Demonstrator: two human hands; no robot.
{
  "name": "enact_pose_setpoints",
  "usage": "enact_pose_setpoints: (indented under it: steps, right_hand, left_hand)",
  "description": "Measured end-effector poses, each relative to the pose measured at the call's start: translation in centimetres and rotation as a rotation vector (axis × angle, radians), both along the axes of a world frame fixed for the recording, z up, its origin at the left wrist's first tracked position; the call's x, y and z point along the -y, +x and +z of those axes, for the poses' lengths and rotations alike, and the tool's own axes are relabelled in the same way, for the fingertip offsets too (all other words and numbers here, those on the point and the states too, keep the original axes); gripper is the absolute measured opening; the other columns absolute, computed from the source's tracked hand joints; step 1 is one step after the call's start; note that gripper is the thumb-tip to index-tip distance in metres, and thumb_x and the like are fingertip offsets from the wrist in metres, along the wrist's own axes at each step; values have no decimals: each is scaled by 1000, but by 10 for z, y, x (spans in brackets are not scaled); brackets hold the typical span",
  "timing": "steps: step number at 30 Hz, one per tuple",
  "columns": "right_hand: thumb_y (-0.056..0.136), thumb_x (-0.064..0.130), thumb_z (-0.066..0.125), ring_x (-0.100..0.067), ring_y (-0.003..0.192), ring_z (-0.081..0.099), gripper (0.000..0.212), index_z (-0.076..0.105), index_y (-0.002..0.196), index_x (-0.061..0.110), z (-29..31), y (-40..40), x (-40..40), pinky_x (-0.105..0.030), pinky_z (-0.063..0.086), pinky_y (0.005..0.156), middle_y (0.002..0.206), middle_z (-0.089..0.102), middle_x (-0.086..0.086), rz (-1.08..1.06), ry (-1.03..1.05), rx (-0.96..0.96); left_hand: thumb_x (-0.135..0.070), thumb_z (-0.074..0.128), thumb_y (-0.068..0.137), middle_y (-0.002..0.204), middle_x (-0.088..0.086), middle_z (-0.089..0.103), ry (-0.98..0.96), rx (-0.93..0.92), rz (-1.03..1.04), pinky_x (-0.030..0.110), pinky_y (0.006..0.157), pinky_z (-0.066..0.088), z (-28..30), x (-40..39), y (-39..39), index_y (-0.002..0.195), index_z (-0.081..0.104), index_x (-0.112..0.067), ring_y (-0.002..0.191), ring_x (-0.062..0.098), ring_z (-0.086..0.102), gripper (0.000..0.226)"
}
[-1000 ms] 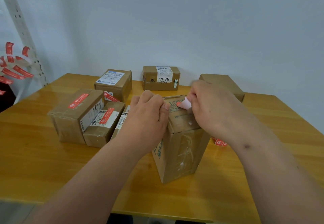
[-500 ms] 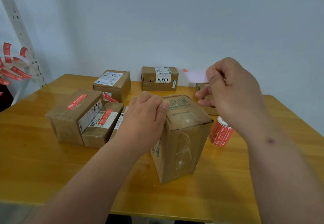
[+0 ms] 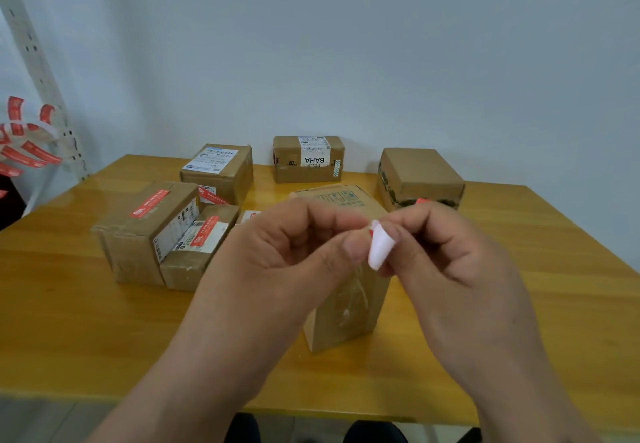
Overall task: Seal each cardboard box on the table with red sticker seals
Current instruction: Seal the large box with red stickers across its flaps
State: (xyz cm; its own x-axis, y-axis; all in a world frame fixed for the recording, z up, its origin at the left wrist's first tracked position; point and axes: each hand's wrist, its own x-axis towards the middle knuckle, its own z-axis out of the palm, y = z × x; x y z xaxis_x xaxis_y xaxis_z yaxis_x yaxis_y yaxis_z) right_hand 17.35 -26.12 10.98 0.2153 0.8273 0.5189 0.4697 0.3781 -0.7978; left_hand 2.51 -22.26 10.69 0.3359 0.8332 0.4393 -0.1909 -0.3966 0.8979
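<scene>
A tall cardboard box (image 3: 346, 304) stands upright at the table's middle, partly hidden behind my hands. In front of it, both hands meet over a small red sticker seal on white backing (image 3: 379, 246). My left hand (image 3: 291, 248) pinches its edge with thumb and fingertips. My right hand (image 3: 450, 252) grips the strip's other side, fingers curled. Two boxes at the left, a large one (image 3: 145, 231) and a small one (image 3: 197, 252), carry red seals on top.
Three more boxes stand toward the back of the wooden table (image 3: 69, 321): one with a white label (image 3: 218, 168), one marked BAHA (image 3: 308, 158), one plain (image 3: 420, 175). Loose red sticker strips (image 3: 24, 144) hang off a white rack (image 3: 41, 71) at the far left.
My left hand has left the tall box and come up to the sticker. My right hand has brought the sticker down from above the box to meet it. The sticker roll is hidden now.
</scene>
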Motion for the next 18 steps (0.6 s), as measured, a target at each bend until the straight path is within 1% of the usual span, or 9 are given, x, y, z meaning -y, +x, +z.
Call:
enact_pose_setpoints:
  steps: [3,5,7,8,11,12,15,17,18]
  right_hand:
    - [86,35,64,-5,76,62,3,66,83,35,-15,-8,9,-9,43,58,79,67,14,-43,59,32]
    - [85,29,69,-4,76,63,8,66,86,36,-25,-12,15,-10,45,59,79,67,15,-18,48,-43]
    - [82,19,74,-1,68,60,21,66,88,37,-34,-16,22,-16,49,59,73,64,13,45,-34,-202]
    - [81,15,75,-2,65,58,23,67,87,36,-39,-18,25,-18,50,59,70,63,11,77,-80,-275]
    - [75,18,71,-11,61,57,8,69,74,26,-52,-20,35,-22,48,56,63,63,2,259,-215,-505]
    - [72,18,71,-13,58,57,6,70,70,23,-57,-20,37,-21,47,55,63,64,-1,337,-265,-606]
    - [70,12,79,-17,57,58,7,72,70,13,-70,-20,45,-22,48,53,66,65,-13,503,-385,-852]
    - [71,11,73,-20,58,57,5,72,74,6,-81,-20,49,-24,49,53,68,63,-17,532,-442,-945]
    - [72,12,70,-21,59,57,10,71,77,3,-87,-18,50,-25,49,53,70,63,-20,534,-465,-986]
  left_hand:
    - [-37,76,66,84,-2,74,-64,20,-68,18,64,51,-14,8,-2,88,75,-29,75,5,66,23]
    - [-27,84,64,84,3,74,-139,43,-85,19,64,52,-23,15,-1,85,75,-25,75,9,67,23]
    - [-15,82,63,80,9,72,-263,116,-112,20,62,53,-32,22,-2,79,74,-18,72,15,67,18]
    - [-12,81,62,78,12,70,-313,142,-127,22,60,54,-36,25,-3,76,73,-16,70,17,66,17]
    - [-9,77,62,73,19,66,-462,205,-229,29,59,55,-47,34,-9,72,71,-12,63,29,64,12]
    - [-8,75,63,72,20,64,-513,222,-262,30,58,54,-51,35,-10,71,70,-10,62,31,62,10]
    - [-3,71,65,68,20,60,-635,247,-287,29,53,54,-62,42,-14,72,69,-5,57,28,56,8]
    - [0,70,65,68,20,61,-675,235,-281,28,51,53,-71,45,-16,73,70,-5,54,26,57,10]
    - [1,72,65,69,21,62,-681,217,-272,28,52,54,-75,47,-16,74,71,-6,55,26,58,11]
